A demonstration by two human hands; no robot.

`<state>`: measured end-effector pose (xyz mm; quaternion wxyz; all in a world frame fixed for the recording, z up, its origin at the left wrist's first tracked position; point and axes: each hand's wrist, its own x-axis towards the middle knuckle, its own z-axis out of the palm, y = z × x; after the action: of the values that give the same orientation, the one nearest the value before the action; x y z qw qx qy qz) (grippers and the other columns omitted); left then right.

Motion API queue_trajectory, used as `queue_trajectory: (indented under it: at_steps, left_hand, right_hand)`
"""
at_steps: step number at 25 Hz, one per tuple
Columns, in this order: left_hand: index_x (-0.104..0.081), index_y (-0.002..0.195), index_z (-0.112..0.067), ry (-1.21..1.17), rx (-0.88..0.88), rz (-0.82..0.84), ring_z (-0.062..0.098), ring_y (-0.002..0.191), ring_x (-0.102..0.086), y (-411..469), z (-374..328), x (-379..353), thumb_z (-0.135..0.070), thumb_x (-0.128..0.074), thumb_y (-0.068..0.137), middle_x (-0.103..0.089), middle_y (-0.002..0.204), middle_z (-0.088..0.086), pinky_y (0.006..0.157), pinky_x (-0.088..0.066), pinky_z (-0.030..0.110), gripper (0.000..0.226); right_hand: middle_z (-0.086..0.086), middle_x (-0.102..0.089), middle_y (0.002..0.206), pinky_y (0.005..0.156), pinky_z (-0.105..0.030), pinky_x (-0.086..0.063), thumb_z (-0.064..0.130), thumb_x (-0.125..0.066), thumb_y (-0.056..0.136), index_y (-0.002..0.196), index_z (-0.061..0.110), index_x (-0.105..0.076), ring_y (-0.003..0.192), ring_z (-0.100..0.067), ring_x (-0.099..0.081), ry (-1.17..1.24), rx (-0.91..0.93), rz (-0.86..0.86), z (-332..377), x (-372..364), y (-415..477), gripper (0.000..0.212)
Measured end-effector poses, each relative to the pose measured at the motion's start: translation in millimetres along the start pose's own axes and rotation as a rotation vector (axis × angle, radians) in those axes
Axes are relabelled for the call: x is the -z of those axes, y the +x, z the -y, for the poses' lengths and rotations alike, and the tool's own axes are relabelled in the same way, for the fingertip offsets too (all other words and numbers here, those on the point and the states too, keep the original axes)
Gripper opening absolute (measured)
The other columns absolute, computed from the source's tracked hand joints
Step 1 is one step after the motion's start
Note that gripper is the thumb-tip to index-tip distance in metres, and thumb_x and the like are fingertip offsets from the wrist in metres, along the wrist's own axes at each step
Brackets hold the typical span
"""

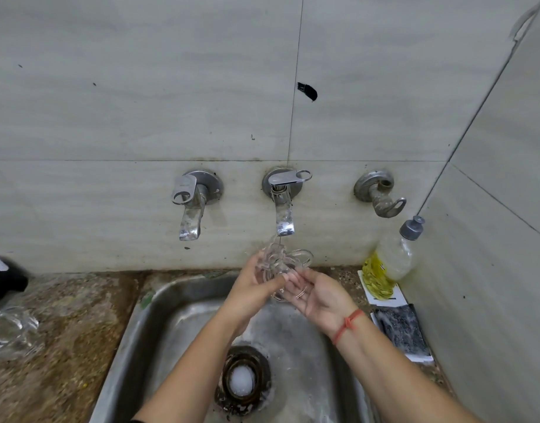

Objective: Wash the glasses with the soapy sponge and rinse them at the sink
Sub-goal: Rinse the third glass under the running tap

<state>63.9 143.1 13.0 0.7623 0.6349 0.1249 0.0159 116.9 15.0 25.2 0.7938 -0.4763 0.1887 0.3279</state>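
Note:
A clear glass [282, 264] sits directly under the running middle tap [283, 215], with water splashing over it. My left hand [253, 288] grips the glass from the left. My right hand [314, 296] holds it from the right and below, fingers curled round its lower part. Both hands are above the steel sink [158, 303]. A soapy dark sponge [401, 329] lies on the counter to the right of the sink. Another clear glass [10, 331] lies on the counter at the far left.
A second tap [190, 209] is to the left and a third fitting [380, 193] to the right on the tiled wall. A dish soap bottle [390, 264] leans in the right corner. The drain [242, 380] holds foam. A dark object [3, 279] sits at far left.

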Motion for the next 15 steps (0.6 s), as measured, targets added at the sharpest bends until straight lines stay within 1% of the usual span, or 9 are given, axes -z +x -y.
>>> queue_trajectory:
  at_steps: [2, 3, 5, 7, 9, 11, 12, 14, 15]
  left_hand:
    - [-0.058, 0.120, -0.019, 0.070, -0.020, -0.059, 0.010, 0.099, -0.067, -1, -5, 1, -0.001, -0.071, 0.081, -0.071, 0.109, 0.002, 0.084, -0.053, 0.023, 0.045]
    - [-0.062, 0.115, -0.017, 0.075, -0.006, -0.107, 0.013, 0.096, -0.068, -1, -7, 3, -0.002, -0.073, 0.078, -0.072, 0.105, 0.003, 0.083, -0.054, 0.025, 0.041]
    - [-0.065, 0.109, -0.007, 0.000, 0.064, -0.173, 0.023, 0.090, -0.070, -1, -12, 10, -0.008, -0.075, 0.077, -0.073, 0.097, 0.010, 0.087, -0.055, 0.037, 0.034]
    - [-0.064, 0.107, -0.002, -0.255, 0.164, -0.152, 0.024, 0.079, -0.070, -2, -9, 17, -0.019, -0.070, 0.080, -0.072, 0.089, 0.014, 0.079, -0.058, 0.038, 0.032]
    - [-0.063, 0.105, -0.004, -0.562, 0.228, -0.165, 0.025, 0.074, -0.071, -8, -5, 20, -0.026, -0.059, 0.090, -0.071, 0.087, 0.017, 0.067, -0.061, 0.036, 0.027]
    - [-0.060, 0.113, -0.003, -0.788, 0.289, -0.200, 0.030, 0.078, -0.072, -12, -2, 23, -0.033, -0.054, 0.094, -0.070, 0.096, 0.024, 0.064, -0.061, 0.040, 0.036]
    - [-0.058, 0.117, -0.001, -0.842, 0.319, -0.215, 0.033, 0.081, -0.072, -13, 0, 24, -0.036, -0.054, 0.094, -0.067, 0.104, 0.027, 0.066, -0.061, 0.042, 0.042]
    - [-0.056, 0.119, 0.003, -0.874, 0.381, -0.222, 0.036, 0.085, -0.071, -15, 1, 25, -0.039, -0.057, 0.091, -0.063, 0.116, 0.029, 0.065, -0.060, 0.044, 0.050]
    - [-0.056, 0.117, 0.005, -0.868, 0.399, -0.217, 0.037, 0.086, -0.071, -16, 2, 25, -0.040, -0.059, 0.090, -0.062, 0.118, 0.029, 0.064, -0.060, 0.044, 0.052]
  right_hand:
    - [-0.005, -0.067, 0.056, 0.049, -0.031, -0.056, 0.010, -0.038, 0.101, 0.085, 0.005, -0.058, 0.045, -0.014, -0.065, 0.031, -0.099, 0.019, 4, -1, -4, 0.026]
    - [-0.006, -0.067, 0.056, 0.050, -0.032, -0.057, 0.010, -0.039, 0.101, 0.084, 0.004, -0.059, 0.045, -0.015, -0.065, 0.002, -0.124, 0.034, 6, -2, -6, 0.027]
    - [-0.008, -0.069, 0.061, 0.054, -0.032, -0.058, 0.012, -0.039, 0.101, 0.088, 0.003, -0.060, 0.051, -0.016, -0.068, -0.085, -0.131, 0.086, 10, -7, -10, 0.027]
    - [-0.011, -0.072, 0.071, 0.061, -0.031, -0.058, 0.015, -0.038, 0.102, 0.094, 0.002, -0.061, 0.061, -0.018, -0.071, -0.181, -0.080, 0.190, 15, -14, -16, 0.028]
    - [-0.011, -0.073, 0.082, 0.068, -0.027, -0.059, 0.016, -0.039, 0.102, 0.097, 0.002, -0.064, 0.071, -0.018, -0.071, -0.368, 0.018, 0.285, 21, -26, -22, 0.028]
    - [-0.011, -0.071, 0.085, 0.069, -0.024, -0.058, 0.014, -0.041, 0.101, 0.093, 0.004, -0.066, 0.069, -0.015, -0.069, -0.616, 0.149, 0.264, 26, -36, -26, 0.028]
    - [-0.010, -0.070, 0.083, 0.066, -0.022, -0.057, 0.012, -0.042, 0.100, 0.089, 0.005, -0.066, 0.064, -0.012, -0.068, -0.705, 0.204, 0.226, 29, -38, -27, 0.027]
    - [-0.009, -0.067, 0.077, 0.059, -0.019, -0.055, 0.008, -0.045, 0.099, 0.082, 0.005, -0.065, 0.055, -0.008, -0.064, -0.797, 0.279, 0.164, 36, -37, -26, 0.026]
    - [-0.010, -0.065, 0.075, 0.056, -0.017, -0.054, 0.007, -0.046, 0.098, 0.080, 0.005, -0.064, 0.054, -0.009, -0.063, -0.824, 0.309, 0.141, 41, -34, -25, 0.026]
